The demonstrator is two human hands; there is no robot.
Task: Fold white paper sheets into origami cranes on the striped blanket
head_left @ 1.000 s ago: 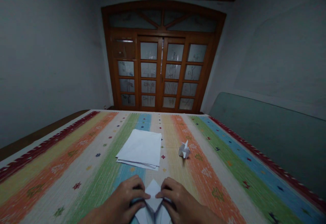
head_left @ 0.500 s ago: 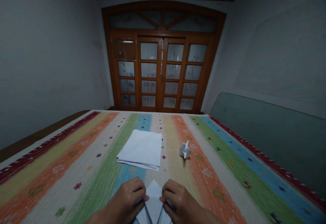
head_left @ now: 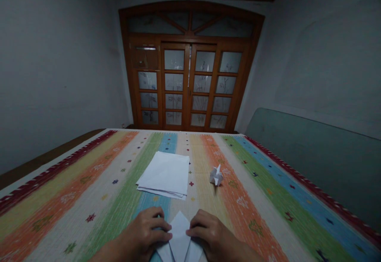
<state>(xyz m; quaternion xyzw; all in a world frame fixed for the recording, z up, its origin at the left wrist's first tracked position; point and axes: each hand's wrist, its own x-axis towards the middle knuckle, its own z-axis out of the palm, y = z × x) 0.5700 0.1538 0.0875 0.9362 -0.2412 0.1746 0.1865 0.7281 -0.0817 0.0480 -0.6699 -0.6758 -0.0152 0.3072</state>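
Note:
A white sheet of folded paper (head_left: 179, 236) lies at the bottom middle of the view, with a pointed tip facing away from me and flaps spreading toward the lower edge. On its left side, my left hand (head_left: 150, 230) has thumb and fingers closed on the paper's edge. My right hand (head_left: 210, 232) grips the opposite edge in the same way, fingertips close to the centre. The near end of the paper runs out of the picture.
Beyond my hands lies a stack of white square paper (head_left: 165, 174). To its right stands a small folded paper figure (head_left: 216, 176). A striped tablecloth (head_left: 104, 210) covers the table. A pale green panel (head_left: 312, 155) stands along the right side, and wooden glazed doors (head_left: 189, 83) are at the back.
My left hand has shifted slightly, its fingers now lying flatter along the paper's left edge. The side flaps look more pressed down and spread. The stack and the figure have not moved.

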